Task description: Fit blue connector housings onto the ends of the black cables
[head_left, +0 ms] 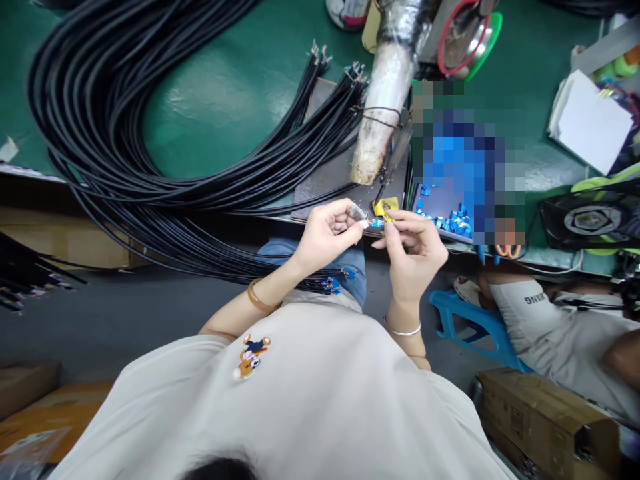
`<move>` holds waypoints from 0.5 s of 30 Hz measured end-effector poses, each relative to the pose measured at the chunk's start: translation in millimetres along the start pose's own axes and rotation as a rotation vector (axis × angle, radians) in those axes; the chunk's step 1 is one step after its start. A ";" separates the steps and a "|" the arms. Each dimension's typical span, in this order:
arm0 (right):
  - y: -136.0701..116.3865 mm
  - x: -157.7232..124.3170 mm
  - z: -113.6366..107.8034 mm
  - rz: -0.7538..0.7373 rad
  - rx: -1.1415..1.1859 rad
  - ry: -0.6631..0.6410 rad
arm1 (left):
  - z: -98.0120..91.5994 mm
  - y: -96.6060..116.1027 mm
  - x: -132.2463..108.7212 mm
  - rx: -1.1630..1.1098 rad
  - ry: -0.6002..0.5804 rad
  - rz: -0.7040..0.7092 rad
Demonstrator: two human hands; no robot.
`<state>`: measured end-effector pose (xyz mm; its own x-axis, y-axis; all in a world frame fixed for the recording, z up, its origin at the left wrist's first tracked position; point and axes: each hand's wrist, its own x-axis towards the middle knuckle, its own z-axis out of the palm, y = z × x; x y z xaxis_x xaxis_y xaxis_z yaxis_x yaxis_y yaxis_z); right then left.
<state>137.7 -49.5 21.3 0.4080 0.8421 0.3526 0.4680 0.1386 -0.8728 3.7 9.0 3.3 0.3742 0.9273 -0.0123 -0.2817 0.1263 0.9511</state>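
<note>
My left hand [327, 230] is closed in a pinch on a small metal connector shell [357, 213] at a cable's end, near the table's front edge. My right hand [413, 247] is closed too, its fingertips pinching a small blue connector piece [377, 223] that meets the shell. A big bundle of black cables [100, 120] loops over the green table [225, 93] and runs down to my lap, where finished ends with blue tips [333, 283] lie.
A pile of small blue parts [450, 220] lies on a dark mat right of my hands. A wrapped grey tool [383, 107] hangs over the mat. Another person [565, 333] sits at the right beside a blue stool [470, 320]. Cardboard boxes [540, 413] stand on the floor.
</note>
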 end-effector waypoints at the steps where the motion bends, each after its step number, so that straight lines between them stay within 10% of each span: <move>1: 0.7 0.1 1.5 0.025 0.027 -0.047 | 0.1 -0.4 0.7 -0.004 -0.003 0.004; 15: 16.4 9.4 10.5 -0.269 -0.163 -0.015 | 1.7 -6.3 13.8 0.080 0.023 0.029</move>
<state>140.9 -33.8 6.8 0.2416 0.7944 0.5573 0.6774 0.2732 -0.6830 12.1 20.3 -2.3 0.3460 0.9382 0.0090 -0.2206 0.0721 0.9727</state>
